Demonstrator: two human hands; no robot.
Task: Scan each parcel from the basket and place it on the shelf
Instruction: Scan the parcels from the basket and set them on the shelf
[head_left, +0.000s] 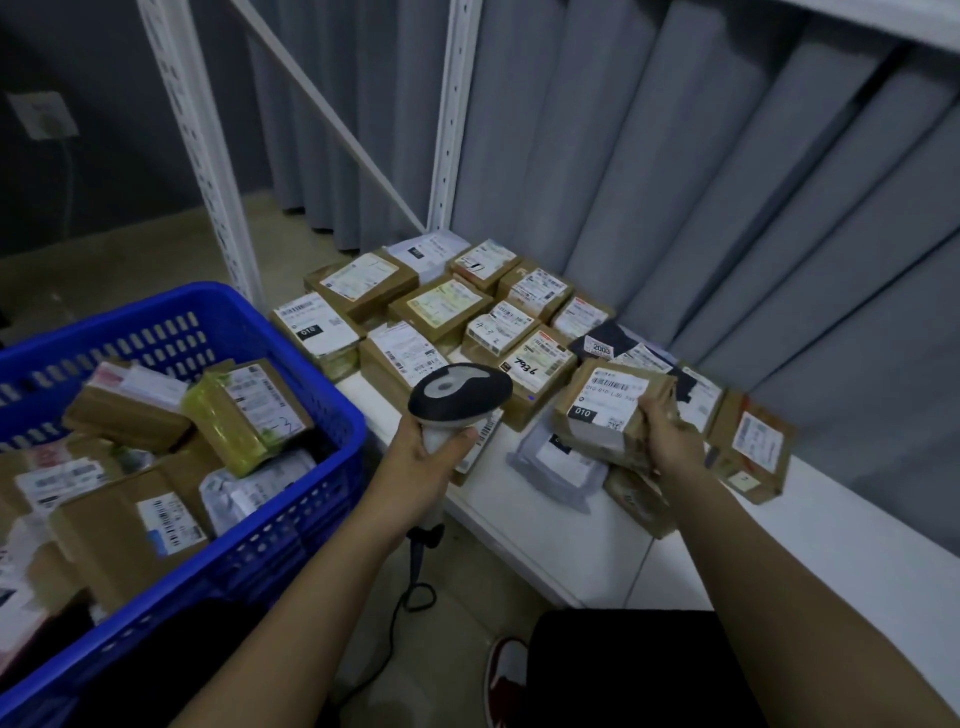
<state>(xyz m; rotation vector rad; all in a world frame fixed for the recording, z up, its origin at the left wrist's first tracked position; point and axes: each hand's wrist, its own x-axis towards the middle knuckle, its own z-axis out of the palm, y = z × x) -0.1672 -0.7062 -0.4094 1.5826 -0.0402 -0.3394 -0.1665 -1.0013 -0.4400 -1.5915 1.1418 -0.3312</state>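
My left hand grips the scanner by its handle, fingers wrapped round it. My right hand holds a brown parcel, label up, over the shelf. The blue basket of parcels sits at nine o'clock. Labelled boxes crowd the shelf at twelve.

The left hand covers the scanner grip. Left of that hand, the basket runs off the frame's edge, its parcels blurred. The right hand hides the lower corner of its parcel, whose label print is too small to read.
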